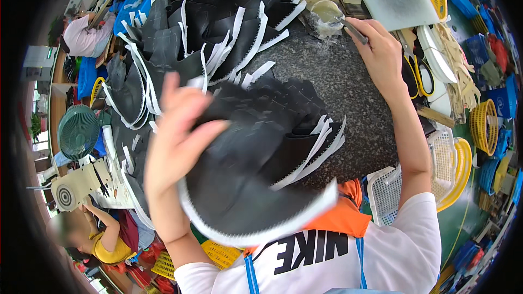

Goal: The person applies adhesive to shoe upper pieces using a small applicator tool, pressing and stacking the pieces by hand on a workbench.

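My right hand (377,49) is closed around a thin grey-handled tool (355,31). The tool's far end reaches a small round pot (327,12) with a pale, crusted rim, where its tip is hard to make out. On the left, my left hand (182,130) is blurred by motion, thumb and fingers spread apart. Just beside it, a black shoe-upper piece (245,196) with a white zigzag-cut edge is also blurred. It lies over a fanned stack of black pieces (283,103) in front of me.
A large heap of black white-edged pieces (212,22) covers the far left of the speckled dark tabletop (348,92). Yellow-handled scissors (417,73) and white strips (436,54) lie at right. A white basket (384,196) stands low right. Another person (109,239) sits at left by a machine.
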Demonstrator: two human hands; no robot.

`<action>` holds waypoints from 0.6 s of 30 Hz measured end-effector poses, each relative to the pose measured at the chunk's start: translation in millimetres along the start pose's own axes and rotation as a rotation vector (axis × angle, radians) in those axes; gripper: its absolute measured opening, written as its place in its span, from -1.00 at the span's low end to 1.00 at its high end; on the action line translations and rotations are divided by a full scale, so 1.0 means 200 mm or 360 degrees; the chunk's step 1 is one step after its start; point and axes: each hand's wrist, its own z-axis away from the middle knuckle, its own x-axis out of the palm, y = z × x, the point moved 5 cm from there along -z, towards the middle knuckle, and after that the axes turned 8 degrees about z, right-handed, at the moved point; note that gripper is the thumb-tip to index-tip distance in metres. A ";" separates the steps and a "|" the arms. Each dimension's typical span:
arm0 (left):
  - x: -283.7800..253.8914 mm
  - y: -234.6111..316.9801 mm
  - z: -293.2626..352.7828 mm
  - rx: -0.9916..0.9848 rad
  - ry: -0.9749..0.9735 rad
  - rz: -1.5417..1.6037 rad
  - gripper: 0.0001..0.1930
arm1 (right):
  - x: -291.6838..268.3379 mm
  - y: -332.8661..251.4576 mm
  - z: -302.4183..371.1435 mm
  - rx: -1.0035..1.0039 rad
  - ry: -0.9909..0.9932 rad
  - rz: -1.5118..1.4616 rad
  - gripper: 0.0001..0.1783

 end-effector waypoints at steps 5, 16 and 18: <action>0.48 -0.34 0.07 -0.0301 -0.0087 -0.0443 -0.58 | 0.00 -0.04 0.03 0.0138 -0.0080 0.0122 -0.68; 0.44 -0.26 0.12 -0.0131 0.0021 -0.0541 -0.39 | 0.21 -0.54 0.16 0.0108 -0.1203 -0.1447 -0.81; 0.45 -0.26 0.12 -0.0134 0.0033 -0.0530 -0.39 | 0.23 -0.57 0.16 0.0005 -0.1156 -0.1237 -0.81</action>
